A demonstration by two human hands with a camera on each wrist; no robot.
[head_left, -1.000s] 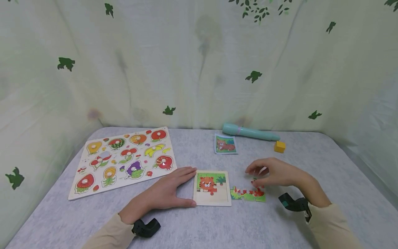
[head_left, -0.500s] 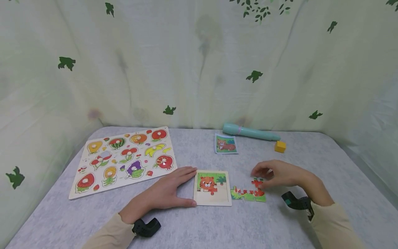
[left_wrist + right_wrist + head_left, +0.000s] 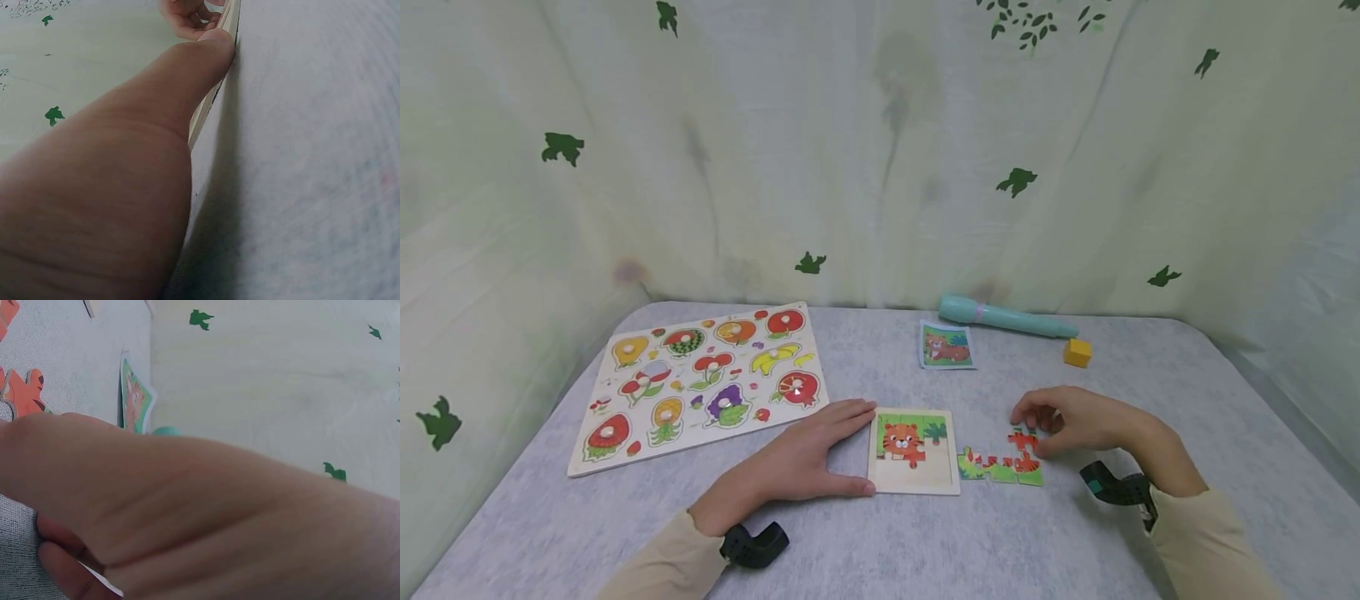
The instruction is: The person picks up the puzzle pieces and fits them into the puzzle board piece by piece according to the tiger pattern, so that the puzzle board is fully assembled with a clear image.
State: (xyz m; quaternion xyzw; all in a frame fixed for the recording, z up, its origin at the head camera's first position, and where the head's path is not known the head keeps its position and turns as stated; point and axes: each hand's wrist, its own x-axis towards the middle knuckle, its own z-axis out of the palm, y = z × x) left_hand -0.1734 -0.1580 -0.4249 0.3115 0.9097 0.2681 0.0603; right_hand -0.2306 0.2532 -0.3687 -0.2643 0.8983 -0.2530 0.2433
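My left hand [image 3: 808, 454] lies along the left side of a small square puzzle board [image 3: 917, 481], fingertips at its upper left corner and thumb at its lower left. Several pieces in the board show a tiger's face [image 3: 901, 442]; its lower part is bare wood. Right of the board, a joined row of green and orange puzzle pieces [image 3: 1000, 472] lies on the cloth. At the row's right end my right hand [image 3: 1067, 421] holds an orange puzzle piece [image 3: 1022, 439] between curled fingers and thumb. In the right wrist view that orange piece [image 3: 26, 394] shows beside the hand; the fingertips are partly hidden.
A large fruit knob puzzle [image 3: 700, 383] lies at the left. Toward the back are a tiger picture card [image 3: 947, 347], a teal stick-like thing [image 3: 1007, 318] with one thick end, and a yellow block [image 3: 1077, 352]. A pale curtain hangs behind the table.
My right hand has shifted slightly right, and more of the orange piece shows above the row's right end. The left hand has stayed at the board.
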